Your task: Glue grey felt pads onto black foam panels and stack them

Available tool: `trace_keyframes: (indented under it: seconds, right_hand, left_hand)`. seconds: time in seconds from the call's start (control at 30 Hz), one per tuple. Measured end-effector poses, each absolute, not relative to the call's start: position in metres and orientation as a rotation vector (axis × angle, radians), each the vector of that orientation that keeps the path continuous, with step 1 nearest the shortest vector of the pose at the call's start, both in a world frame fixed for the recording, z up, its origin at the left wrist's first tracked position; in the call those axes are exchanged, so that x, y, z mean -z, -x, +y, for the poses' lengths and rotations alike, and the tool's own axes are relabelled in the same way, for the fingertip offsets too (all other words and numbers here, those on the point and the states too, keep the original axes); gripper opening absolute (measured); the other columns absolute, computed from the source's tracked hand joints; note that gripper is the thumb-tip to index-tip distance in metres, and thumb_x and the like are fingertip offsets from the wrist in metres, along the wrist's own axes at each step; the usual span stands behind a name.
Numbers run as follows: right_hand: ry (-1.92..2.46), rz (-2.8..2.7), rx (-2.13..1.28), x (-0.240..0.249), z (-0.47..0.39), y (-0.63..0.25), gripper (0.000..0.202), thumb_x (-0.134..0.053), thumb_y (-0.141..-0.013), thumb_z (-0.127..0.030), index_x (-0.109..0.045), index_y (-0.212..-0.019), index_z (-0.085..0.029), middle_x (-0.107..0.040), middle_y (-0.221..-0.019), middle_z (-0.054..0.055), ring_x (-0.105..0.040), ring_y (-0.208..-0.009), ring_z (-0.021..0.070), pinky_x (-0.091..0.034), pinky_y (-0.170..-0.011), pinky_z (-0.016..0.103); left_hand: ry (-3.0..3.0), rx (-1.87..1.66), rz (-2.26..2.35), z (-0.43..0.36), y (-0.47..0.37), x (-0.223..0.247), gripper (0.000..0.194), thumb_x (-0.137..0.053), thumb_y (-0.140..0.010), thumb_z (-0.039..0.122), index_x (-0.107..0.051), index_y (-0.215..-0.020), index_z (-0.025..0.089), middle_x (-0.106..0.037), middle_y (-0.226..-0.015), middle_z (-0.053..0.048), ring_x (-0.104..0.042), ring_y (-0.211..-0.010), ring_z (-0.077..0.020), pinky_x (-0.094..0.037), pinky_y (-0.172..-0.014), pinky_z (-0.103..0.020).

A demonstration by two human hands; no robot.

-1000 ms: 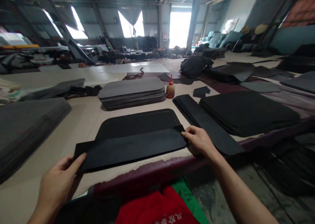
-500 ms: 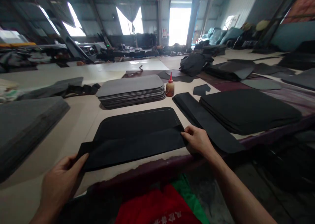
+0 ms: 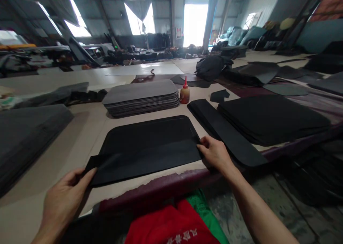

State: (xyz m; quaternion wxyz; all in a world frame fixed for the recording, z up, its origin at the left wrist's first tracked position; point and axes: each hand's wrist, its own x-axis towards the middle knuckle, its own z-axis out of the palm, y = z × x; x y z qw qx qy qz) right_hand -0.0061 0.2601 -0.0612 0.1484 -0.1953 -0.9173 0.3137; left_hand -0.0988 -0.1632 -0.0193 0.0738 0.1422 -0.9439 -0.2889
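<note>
A long black fabric strip (image 3: 150, 161) lies across the near part of a black panel with rounded corners (image 3: 150, 133) on the table. My left hand (image 3: 65, 194) pinches the strip's left end between thumb and fingers, where it juts out past the panel. At the other end, my right hand (image 3: 214, 151) pinches the strip's right corner by the panel's edge. Faint light lines run near the panel's far and right edges. Just right of my right hand lie more black strips (image 3: 225, 133), overlapping one another.
Behind the panel stands a stack of grey rounded sheets (image 3: 142, 93), with a red-tipped glue bottle (image 3: 184, 92) beside it. A black panel stack (image 3: 273, 118) sits at right, a thick grey stack (image 3: 32, 136) at left. The table's maroon edge (image 3: 160, 190) runs in front.
Both hands keep their hold on the strip, which has hardly moved. The view has shifted slightly.
</note>
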Motion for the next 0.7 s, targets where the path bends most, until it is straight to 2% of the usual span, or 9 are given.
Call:
trace_keyframes:
  seconds: [0.2,0.43,0.57,0.63,0.7]
  right_hand:
    - [0.579,-2.612,-0.839,0.060,0.257,0.005,0.024,-0.068,-0.082,-0.030,-0.058,-0.102,-0.022,-0.064,-0.083,0.002,-0.061,-0.074,0.0192,-0.041,-0.068,0.029]
    - [0.567,-2.590,-0.839,0.061,0.258,0.003,0.028,-0.070,-0.082,-0.032,-0.059,-0.105,-0.021,-0.063,-0.089,0.003,-0.061,-0.079,0.0203,-0.044,-0.072,0.030]
    - [0.430,-2.664,-0.751,0.063,0.260,0.004,0.012,-0.062,-0.087,-0.033,-0.065,-0.087,-0.021,-0.063,-0.090,0.005,-0.062,-0.080,0.0204,-0.044,-0.075,0.031]
    - [0.387,-2.676,-0.744,0.065,0.261,0.003,0.019,-0.058,-0.087,-0.037,-0.066,-0.079,-0.022,-0.064,-0.088,0.006,-0.063,-0.080,0.0213,-0.044,-0.075,0.032]
    - [0.376,-2.658,-0.747,0.067,0.262,0.002,0.024,-0.056,-0.086,-0.043,-0.066,-0.076,-0.023,-0.065,-0.088,0.007,-0.063,-0.079,0.0230,-0.044,-0.074,0.035]
  left_hand:
    - [-0.456,0.803,-2.873,-0.163,0.100,0.019,0.060,-0.058,-0.057,0.075,-0.069,-0.089,0.026,-0.071,-0.081,-0.003,-0.062,-0.074,-0.0298,-0.038,-0.061,-0.029]
    - [-0.441,0.854,-2.839,-0.165,0.100,0.021,0.054,-0.064,-0.056,0.071,-0.070,-0.085,0.026,-0.073,-0.084,-0.001,-0.064,-0.078,-0.0298,-0.038,-0.061,-0.028]
    - [-0.413,0.889,-2.813,-0.171,0.103,0.028,0.047,-0.064,-0.064,0.065,-0.071,-0.088,0.025,-0.073,-0.084,-0.001,-0.064,-0.079,-0.0286,-0.040,-0.062,-0.028]
    - [-0.367,0.988,-2.752,-0.173,0.102,0.033,0.044,-0.064,-0.069,0.061,-0.072,-0.089,0.022,-0.072,-0.084,-0.003,-0.064,-0.081,-0.0269,-0.042,-0.064,-0.028]
    - [-0.280,1.241,-2.631,-0.174,0.101,0.037,0.043,-0.066,-0.071,0.059,-0.071,-0.087,0.019,-0.071,-0.082,-0.003,-0.062,-0.078,-0.0229,-0.043,-0.065,-0.026]
